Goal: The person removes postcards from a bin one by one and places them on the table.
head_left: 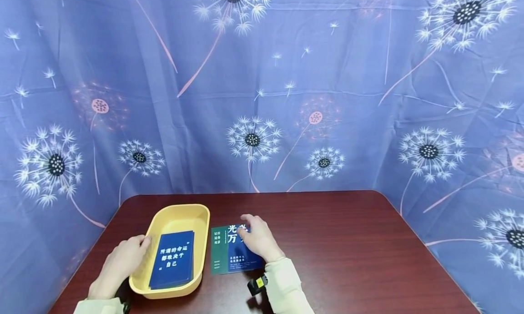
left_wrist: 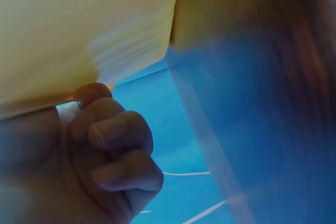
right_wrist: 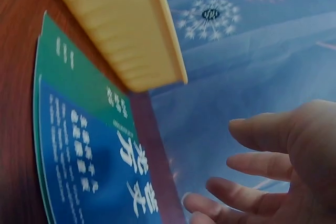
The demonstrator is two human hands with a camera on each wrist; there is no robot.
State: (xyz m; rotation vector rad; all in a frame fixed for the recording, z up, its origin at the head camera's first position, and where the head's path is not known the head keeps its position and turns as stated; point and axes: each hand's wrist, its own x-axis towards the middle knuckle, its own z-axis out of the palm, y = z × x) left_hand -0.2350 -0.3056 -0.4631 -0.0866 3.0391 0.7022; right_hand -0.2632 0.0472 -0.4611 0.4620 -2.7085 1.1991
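Note:
A yellow plastic basin (head_left: 206, 248) stands on the left of the table with a dark blue notebook (head_left: 173, 259) lying in it; the cover has white Chinese writing. My left hand (head_left: 124, 261) grips the basin's left rim, and in the left wrist view the fingers (left_wrist: 126, 129) are curled against its edge. To the right of the basin lie a green notebook (head_left: 219, 250) and a blue notebook (head_left: 241, 257), the blue one overlapping the green. Just above the blue notebook is my right hand (head_left: 259, 239), fingers apart and loosely bent, holding nothing. It hides part of the blue cover.
The dark red-brown table (head_left: 352, 250) stretches away to the right. Behind it and along both sides hangs a blue curtain (head_left: 286, 77) with a dandelion print. A black band with a yellow mark (head_left: 259, 283) sits at the right wrist.

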